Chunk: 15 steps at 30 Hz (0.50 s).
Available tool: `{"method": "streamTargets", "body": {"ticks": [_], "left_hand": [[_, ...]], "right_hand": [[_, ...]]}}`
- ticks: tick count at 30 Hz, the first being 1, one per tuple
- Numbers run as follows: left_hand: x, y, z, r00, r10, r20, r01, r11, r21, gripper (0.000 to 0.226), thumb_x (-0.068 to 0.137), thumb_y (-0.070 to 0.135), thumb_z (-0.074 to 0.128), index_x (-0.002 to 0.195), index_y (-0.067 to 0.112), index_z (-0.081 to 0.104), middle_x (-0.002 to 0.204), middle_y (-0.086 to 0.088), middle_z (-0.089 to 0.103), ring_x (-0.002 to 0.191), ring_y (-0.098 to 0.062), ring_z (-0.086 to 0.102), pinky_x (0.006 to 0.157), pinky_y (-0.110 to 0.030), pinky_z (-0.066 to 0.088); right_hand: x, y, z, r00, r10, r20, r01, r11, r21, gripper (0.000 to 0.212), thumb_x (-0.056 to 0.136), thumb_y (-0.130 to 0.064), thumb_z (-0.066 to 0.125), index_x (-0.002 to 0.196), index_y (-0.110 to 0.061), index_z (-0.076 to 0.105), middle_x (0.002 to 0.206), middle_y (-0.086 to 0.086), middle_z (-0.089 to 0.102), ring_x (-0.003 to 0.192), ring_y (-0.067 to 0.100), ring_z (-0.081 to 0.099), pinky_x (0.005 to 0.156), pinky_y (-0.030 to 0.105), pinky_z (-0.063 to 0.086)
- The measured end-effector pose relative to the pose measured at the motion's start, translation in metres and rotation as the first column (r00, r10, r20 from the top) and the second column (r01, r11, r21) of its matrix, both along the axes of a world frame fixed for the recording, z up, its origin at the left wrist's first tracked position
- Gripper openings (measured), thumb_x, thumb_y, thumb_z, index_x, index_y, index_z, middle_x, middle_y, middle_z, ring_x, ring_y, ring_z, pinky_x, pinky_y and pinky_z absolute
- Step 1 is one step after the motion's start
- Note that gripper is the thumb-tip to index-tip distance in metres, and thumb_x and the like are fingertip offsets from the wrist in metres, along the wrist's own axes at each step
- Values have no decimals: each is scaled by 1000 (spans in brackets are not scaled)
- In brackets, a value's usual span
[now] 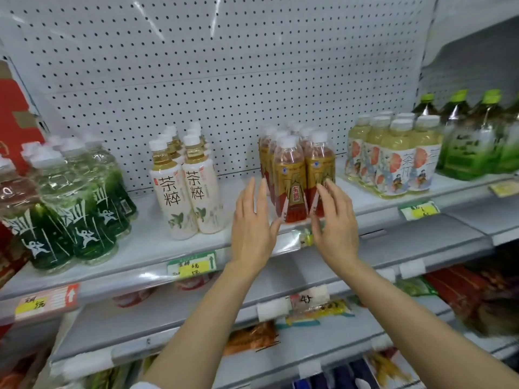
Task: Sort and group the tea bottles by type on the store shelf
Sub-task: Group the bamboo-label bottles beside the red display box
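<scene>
Both my bare forearms reached up from below; my left hand and right hand, fingers straight, flanked the front pair of gold-and-red-labelled plastic tea bottles on the white metal shelf, between cream-labelled bottles leftward and pale yellow illustrated-label bottles rightward.

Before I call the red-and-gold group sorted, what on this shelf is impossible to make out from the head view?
- Rear red-and-gold bottles: hidden behind the front pair, count unclear.
- Contact of the left hand and right hand with that group: cannot tell.
- Brown-label bottles: cut off by the left edge.
- Green-cap bottles: blurred and cut off by the right edge.
- Price tags: writing too small.
- Lower-shelf packets: blurred.
</scene>
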<state>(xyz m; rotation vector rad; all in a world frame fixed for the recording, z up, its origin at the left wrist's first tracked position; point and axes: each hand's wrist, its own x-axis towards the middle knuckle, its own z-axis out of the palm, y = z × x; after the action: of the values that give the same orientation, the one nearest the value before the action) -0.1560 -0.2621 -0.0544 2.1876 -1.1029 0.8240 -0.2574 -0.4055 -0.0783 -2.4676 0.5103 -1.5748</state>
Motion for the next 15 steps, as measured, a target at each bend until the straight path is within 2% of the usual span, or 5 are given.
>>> {"method": "streamTargets", "body": {"ticks": [2, 4, 5, 10, 15], "left_hand": [[-2, -11, 1, 976, -10, 219, -1, 999, 50, 76, 93, 25, 67, 156, 7, 29, 163, -15, 26, 150, -31, 26, 120, -41, 25], [-1, -19, -4, 890, -72, 450, 21, 993, 118, 72, 92, 16, 68, 154, 7, 34, 163, -13, 28, 151, -28, 25, 121, -42, 26], [0, -22, -6, 859, -86, 505, 15, 990, 143, 71, 92, 16, 68, 154, 7, 35, 163, -12, 28, 151, -28, 25, 121, -42, 26], [-10, -46, -11, 890, 67, 451, -161, 972, 173, 76, 93, 30, 66, 156, 7, 29, 165, -14, 21, 152, -29, 21, 121, -43, 28], [-16, -59, -15, 915, 174, 364, -254, 950, 183, 83, 85, 18, 74, 156, 9, 31, 165, -14, 20, 152, -31, 22, 118, -43, 31]], "right_hand": [[-4, -21, 2, 999, -21, -40, 17, 995, -100, 62, 88, -4, 64, 145, -1, 41, 154, 17, 36, 141, 33, 35, 114, 47, 34], [-7, -37, -2, 997, -26, -67, 12, 981, -195, 66, 85, 2, 65, 146, 1, 40, 155, 19, 34, 143, 33, 32, 117, 43, 28], [-8, -44, -4, 997, -23, -69, 7, 975, -222, 67, 83, 5, 66, 145, 1, 40, 154, 19, 36, 143, 32, 31, 117, 43, 28], [-7, -70, -4, 991, 78, -111, -103, 964, -247, 68, 81, 6, 69, 144, 2, 44, 152, 20, 39, 141, 33, 35, 113, 46, 35], [-4, -81, -1, 961, 173, -217, -223, 947, -231, 75, 75, 5, 72, 144, 0, 43, 154, 19, 36, 139, 34, 38, 112, 42, 35]]}}
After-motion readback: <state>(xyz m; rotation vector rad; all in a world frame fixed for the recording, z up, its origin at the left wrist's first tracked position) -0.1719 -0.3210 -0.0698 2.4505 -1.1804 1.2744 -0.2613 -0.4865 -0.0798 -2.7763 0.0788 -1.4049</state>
